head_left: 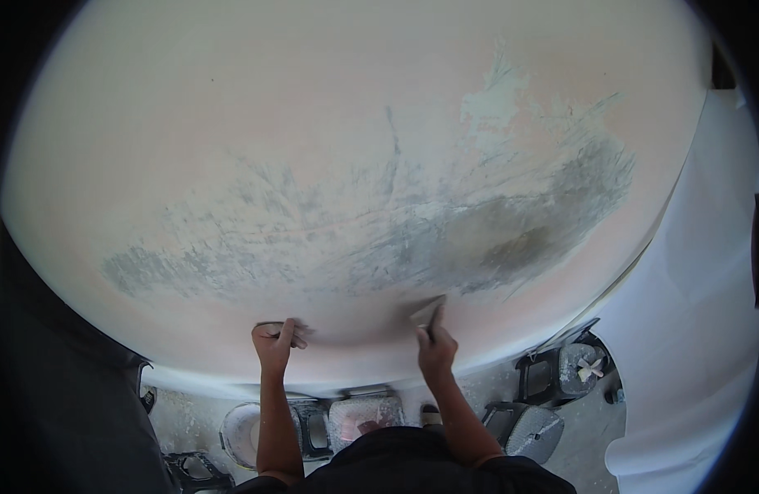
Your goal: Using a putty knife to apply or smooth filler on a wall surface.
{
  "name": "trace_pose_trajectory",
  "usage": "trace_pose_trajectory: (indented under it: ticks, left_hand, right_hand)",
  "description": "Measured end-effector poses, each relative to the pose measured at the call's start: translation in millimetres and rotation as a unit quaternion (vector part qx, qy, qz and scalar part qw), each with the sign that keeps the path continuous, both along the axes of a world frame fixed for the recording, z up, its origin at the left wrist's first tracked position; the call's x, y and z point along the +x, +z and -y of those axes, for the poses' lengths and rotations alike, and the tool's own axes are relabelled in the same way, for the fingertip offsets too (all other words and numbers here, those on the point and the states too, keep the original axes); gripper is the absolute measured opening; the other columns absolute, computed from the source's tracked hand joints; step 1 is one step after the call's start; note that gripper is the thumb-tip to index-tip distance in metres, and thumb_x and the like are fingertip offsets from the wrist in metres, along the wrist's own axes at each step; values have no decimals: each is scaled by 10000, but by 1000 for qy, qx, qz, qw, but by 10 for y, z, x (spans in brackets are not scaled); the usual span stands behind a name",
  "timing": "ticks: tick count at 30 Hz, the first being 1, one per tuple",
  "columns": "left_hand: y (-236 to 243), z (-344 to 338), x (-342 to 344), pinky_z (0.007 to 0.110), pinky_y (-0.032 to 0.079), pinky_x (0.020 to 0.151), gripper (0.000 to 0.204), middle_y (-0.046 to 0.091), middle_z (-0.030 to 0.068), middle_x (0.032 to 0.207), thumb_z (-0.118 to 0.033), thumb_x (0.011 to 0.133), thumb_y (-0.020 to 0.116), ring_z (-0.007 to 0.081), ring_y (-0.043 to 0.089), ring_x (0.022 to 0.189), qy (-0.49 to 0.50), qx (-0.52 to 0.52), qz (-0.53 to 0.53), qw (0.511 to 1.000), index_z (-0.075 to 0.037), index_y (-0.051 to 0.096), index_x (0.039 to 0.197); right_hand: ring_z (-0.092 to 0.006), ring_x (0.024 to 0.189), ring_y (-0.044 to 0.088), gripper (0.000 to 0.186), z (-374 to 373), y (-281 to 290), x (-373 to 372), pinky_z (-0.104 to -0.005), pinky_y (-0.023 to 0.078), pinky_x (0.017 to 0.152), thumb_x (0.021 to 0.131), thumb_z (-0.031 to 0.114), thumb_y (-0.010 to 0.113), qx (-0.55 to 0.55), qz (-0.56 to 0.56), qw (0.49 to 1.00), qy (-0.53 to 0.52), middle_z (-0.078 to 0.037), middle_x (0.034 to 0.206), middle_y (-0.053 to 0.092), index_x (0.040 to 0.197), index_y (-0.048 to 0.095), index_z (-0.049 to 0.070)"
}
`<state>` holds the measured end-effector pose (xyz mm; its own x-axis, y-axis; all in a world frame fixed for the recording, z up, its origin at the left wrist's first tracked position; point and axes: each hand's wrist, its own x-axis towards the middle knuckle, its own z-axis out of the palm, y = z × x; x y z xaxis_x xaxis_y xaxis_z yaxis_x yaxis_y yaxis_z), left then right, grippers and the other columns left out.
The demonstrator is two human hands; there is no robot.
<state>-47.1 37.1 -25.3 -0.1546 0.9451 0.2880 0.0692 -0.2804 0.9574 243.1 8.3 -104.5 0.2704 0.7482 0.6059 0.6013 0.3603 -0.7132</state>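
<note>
A large curved, pale pinkish-white surface [338, 99] fills most of the head view. Grey, streaky filler-like patches [511, 239] spread across its lower middle, darkest toward the right. My right hand [437, 346] grips a putty knife [427, 313], its flat blade close to the surface below the grey area. It cannot be told whether the blade touches. Further left, my left hand [281, 339] is closed near the lower part of the surface. A thin dark edge shows along its fingers, but what it holds is too unclear to name.
Below the surface stand several dark, white-spattered stools [534, 432] and a round pale tub [241, 432] on the grey floor [598, 420]. A pinkish item [589, 368] rests on the right stool. White sheeting [692, 280] hangs at right, dark material [58, 370] at left.
</note>
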Motion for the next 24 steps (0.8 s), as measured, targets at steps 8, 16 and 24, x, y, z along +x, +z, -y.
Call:
trace_pose_trajectory:
  ticks: [8, 16, 24]
  left_hand:
    - [10, 29, -29, 244, 479, 429, 290, 672, 146, 641, -42, 927, 578, 164, 613, 458, 3, -7, -13, 1000, 87, 662, 682]
    - [19, -18, 53, 249, 486, 430, 287, 669, 137, 632, -46, 931, 580, 164, 617, 469, -24, -6, 13, 1000, 88, 666, 692]
    - [-58, -28, 44, 259, 487, 422, 280, 668, 134, 643, -35, 929, 581, 161, 611, 457, -46, 9, -1, 999, 89, 662, 691]
  right_hand:
    - [-295, 575, 602, 599, 195, 117, -517, -363, 488, 550, 872, 123, 664, -85, 149, 982, 76, -151, 685, 607, 1408, 426, 5]
    - [-302, 557, 591, 539, 156, 78, -626, -359, 484, 556, 873, 138, 684, -26, 46, 997, 57, -198, 699, 585, 1343, 485, -36]
    - [-346, 583, 635, 576, 79, 72, -407, -396, 503, 536, 883, 233, 694, -36, 4, 999, -15, -188, 720, 638, 1357, 480, -16]
